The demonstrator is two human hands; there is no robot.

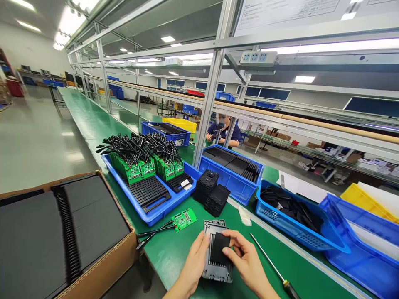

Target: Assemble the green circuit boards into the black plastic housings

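while the left hand [196, 257] steadied a rectangular grey plastic shell [216, 271] above the green-topped counter [166, 255], the right hand [245, 254] held a thin, flat black rectangular sheet [220, 247] over the shell's ribbed middle. the shell looked light and stiff, perhaps a little slick, and its long side edges seemed the surest hold. the sheet seemed light too, best taken by its rim; whether it was rigid or soft could not be told.

the left thumb lay along the shell's left edge, its fingers mostly hidden beneath. the right thumb and forefinger were nearly closed, pinching the sheet near its right edge, the other fingers curled. the shell was close to the counter's near edge, between a green circuit board with black leads [184, 219] and a long-shafted screwdriver [270, 261]; contact with the counter could not be judged.
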